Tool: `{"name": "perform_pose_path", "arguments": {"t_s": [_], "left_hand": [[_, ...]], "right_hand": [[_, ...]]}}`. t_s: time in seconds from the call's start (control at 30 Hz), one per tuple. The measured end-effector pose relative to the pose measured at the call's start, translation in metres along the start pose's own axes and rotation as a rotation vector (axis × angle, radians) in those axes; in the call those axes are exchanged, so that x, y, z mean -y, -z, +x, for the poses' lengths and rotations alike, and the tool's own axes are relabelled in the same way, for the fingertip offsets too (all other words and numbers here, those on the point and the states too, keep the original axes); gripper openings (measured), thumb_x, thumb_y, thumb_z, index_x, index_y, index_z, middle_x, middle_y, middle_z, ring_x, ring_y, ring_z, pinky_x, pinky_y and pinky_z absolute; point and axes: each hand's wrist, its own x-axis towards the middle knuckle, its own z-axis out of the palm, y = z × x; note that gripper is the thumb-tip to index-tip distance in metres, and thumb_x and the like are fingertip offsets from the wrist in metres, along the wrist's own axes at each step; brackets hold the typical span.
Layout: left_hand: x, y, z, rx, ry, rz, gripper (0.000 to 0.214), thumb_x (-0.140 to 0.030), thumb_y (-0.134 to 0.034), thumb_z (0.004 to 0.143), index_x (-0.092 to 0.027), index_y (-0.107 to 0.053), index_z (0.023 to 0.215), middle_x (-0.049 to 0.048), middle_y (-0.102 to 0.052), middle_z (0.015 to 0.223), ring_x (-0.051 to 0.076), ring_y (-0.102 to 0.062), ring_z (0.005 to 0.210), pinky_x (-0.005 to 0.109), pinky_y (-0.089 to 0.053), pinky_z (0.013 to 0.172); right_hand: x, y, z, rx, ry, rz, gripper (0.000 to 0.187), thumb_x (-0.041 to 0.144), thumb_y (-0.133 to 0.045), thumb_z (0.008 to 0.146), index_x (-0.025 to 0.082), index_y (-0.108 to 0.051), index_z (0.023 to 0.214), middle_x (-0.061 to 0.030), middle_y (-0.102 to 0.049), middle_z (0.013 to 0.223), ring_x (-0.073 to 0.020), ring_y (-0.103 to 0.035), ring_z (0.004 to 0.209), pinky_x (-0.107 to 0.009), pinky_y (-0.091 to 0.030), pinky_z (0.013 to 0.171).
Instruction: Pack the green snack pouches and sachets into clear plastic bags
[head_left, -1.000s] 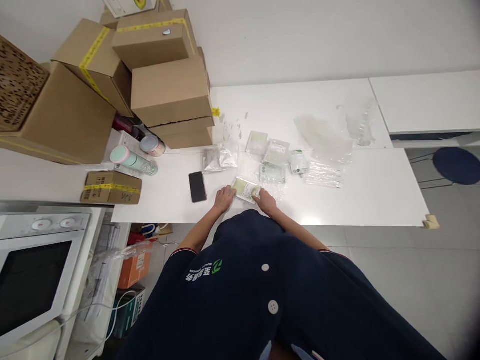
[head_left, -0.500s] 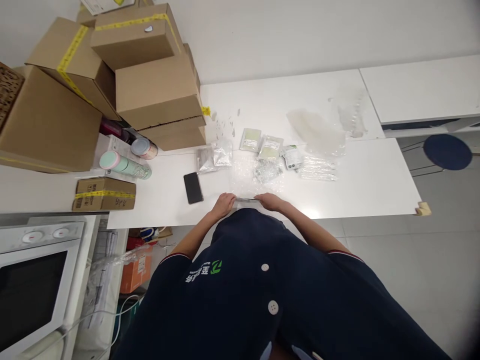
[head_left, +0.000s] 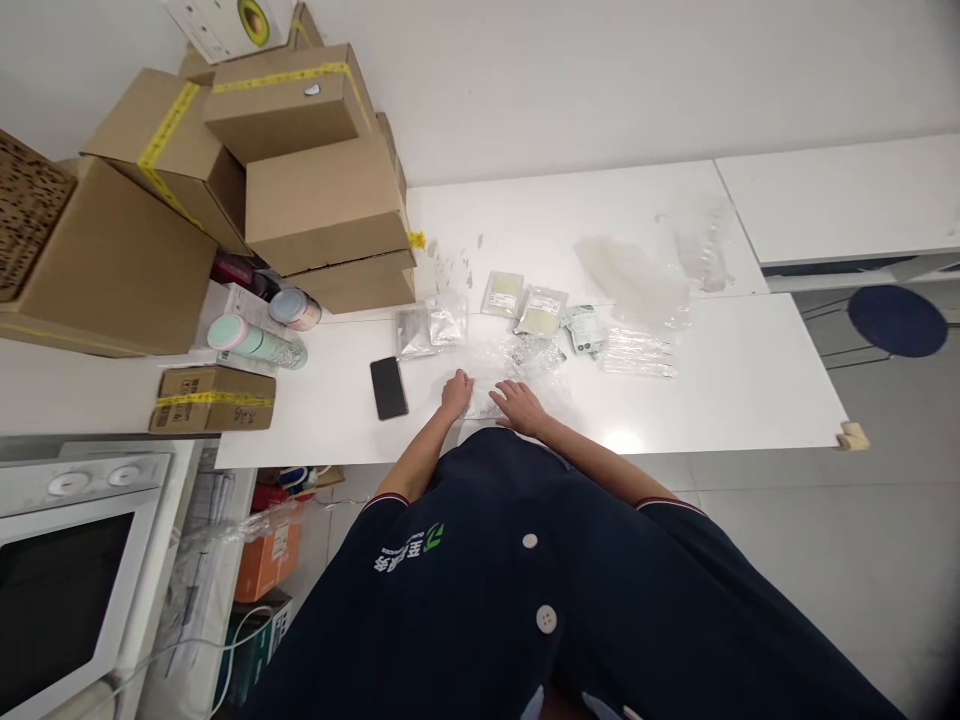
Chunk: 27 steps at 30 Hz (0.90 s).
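Near the front edge of the white table [head_left: 735,400], a clear, crinkled plastic sheet or bag [head_left: 481,402] lies flat between my hands. My left hand [head_left: 455,394] is closed at its left edge, pinching the plastic. My right hand [head_left: 520,407] rests over its right side with fingers stretched and spread. Just beyond lies clear bubble wrap [head_left: 487,355] beside a clear packet with small green specks [head_left: 534,354]. Two flat packets with pale green contents, one left [head_left: 503,293] and one right [head_left: 541,311], lie farther back. What the plastic contains is too small to tell.
A black phone [head_left: 388,388] and clear packets [head_left: 431,327] lie left of my hands. To the right are a white-green pouch [head_left: 582,330], clear plastic strips [head_left: 637,350] and a translucent sheet [head_left: 637,275]. Cardboard boxes [head_left: 326,190] and a mint bottle [head_left: 257,342] stand at the left.
My hands have moved slightly farther onto the table from its edge. The plastic stretched between them now lies flat, and my right hand has gone from gripping to spread fingers.
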Motion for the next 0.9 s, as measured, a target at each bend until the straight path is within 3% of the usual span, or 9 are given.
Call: {"name": "perform_pose_path", "arguments": {"t_s": [0.1,0.23,0.33,0.4,0.53,0.63,0.7,0.77,0.9], "left_hand": [[-0.006,0.005,0.005,0.035,0.071,-0.012,0.03,-0.033,-0.049,0.091,-0.015,-0.051,0.114,0.0157,-0.065,0.107,0.028,-0.061,0.1,0.034,-0.043,0.081],[-0.003,0.014,0.003,0.06,0.098,-0.084,0.041,-0.037,-0.053,0.089,-0.013,-0.05,0.122,0.0186,-0.061,0.115,0.029,-0.058,0.108,0.038,-0.043,0.09],[0.016,0.025,-0.012,0.05,-0.098,-0.199,0.041,-0.044,-0.05,0.091,-0.018,-0.057,0.123,0.0155,-0.049,0.137,0.027,-0.046,0.128,0.039,-0.036,0.103],[0.033,0.032,-0.026,0.154,-0.256,-0.325,0.043,-0.048,-0.05,0.09,-0.023,-0.06,0.123,0.0104,-0.044,0.144,0.024,-0.039,0.135,0.037,-0.033,0.107],[0.054,0.034,-0.045,0.417,-0.337,-0.518,0.063,-0.051,-0.072,0.072,-0.022,-0.059,0.127,0.0086,-0.061,0.125,0.024,-0.056,0.114,0.034,-0.043,0.096],[0.051,0.024,-0.042,0.308,-0.198,-0.526,0.055,-0.051,-0.074,0.066,-0.016,-0.067,0.107,0.0054,-0.068,0.091,0.021,-0.062,0.088,0.031,-0.048,0.078],[0.044,0.018,-0.031,0.199,-0.09,-0.486,0.042,-0.053,-0.068,0.073,-0.014,-0.067,0.088,0.0026,-0.064,0.074,0.019,-0.06,0.076,0.029,-0.046,0.07],[0.035,0.014,-0.018,0.115,-0.007,-0.403,0.036,-0.051,-0.061,0.079,-0.016,-0.064,0.077,0.0013,-0.06,0.066,0.018,-0.059,0.072,0.027,-0.044,0.066],[0.023,0.014,0.002,0.028,0.095,-0.149,0.031,-0.044,-0.054,0.087,-0.018,-0.059,0.072,0.0037,-0.06,0.069,0.02,-0.06,0.077,0.027,-0.041,0.066]], "right_hand": [[0.001,-0.02,-0.006,0.072,-0.033,0.006,0.068,0.018,-0.058,0.083,0.015,-0.035,0.147,-0.0178,-0.029,0.155,-0.0352,-0.024,0.141,-0.049,-0.023,0.11],[0.0,-0.019,-0.002,0.133,-0.102,0.113,0.062,0.008,-0.039,0.087,0.019,-0.034,0.148,-0.0156,-0.036,0.152,-0.0318,-0.032,0.138,-0.05,-0.027,0.108],[0.001,-0.001,-0.001,0.251,-0.13,0.238,0.059,0.011,-0.037,0.088,0.024,-0.039,0.145,-0.014,-0.048,0.143,-0.0323,-0.047,0.127,-0.053,-0.035,0.1],[0.0,0.011,-0.002,0.324,-0.133,0.329,0.055,0.014,-0.039,0.088,0.025,-0.044,0.141,-0.0131,-0.056,0.135,-0.0304,-0.055,0.117,-0.048,-0.041,0.094],[-0.011,0.029,0.006,0.439,-0.06,0.451,0.046,0.016,-0.043,0.087,0.022,-0.055,0.131,-0.0107,-0.067,0.117,-0.0255,-0.063,0.103,-0.034,-0.046,0.084],[-0.024,0.039,0.024,0.495,-0.036,0.434,0.04,0.013,-0.044,0.085,0.019,-0.06,0.122,-0.0104,-0.067,0.115,-0.0238,-0.063,0.102,-0.03,-0.046,0.082],[-0.03,0.045,0.036,0.445,-0.115,0.342,0.038,0.015,-0.046,0.086,0.017,-0.059,0.122,-0.0129,-0.066,0.115,-0.0254,-0.062,0.102,-0.033,-0.045,0.083],[-0.031,0.049,0.043,0.283,-0.229,0.193,0.038,0.019,-0.047,0.089,0.016,-0.056,0.125,-0.0167,-0.064,0.118,-0.0288,-0.059,0.105,-0.039,-0.044,0.087],[-0.018,0.036,0.037,-0.045,-0.285,-0.01,0.038,0.022,-0.043,0.093,0.014,-0.054,0.128,-0.0208,-0.053,0.134,-0.0335,-0.049,0.118,-0.046,-0.038,0.094]]}}
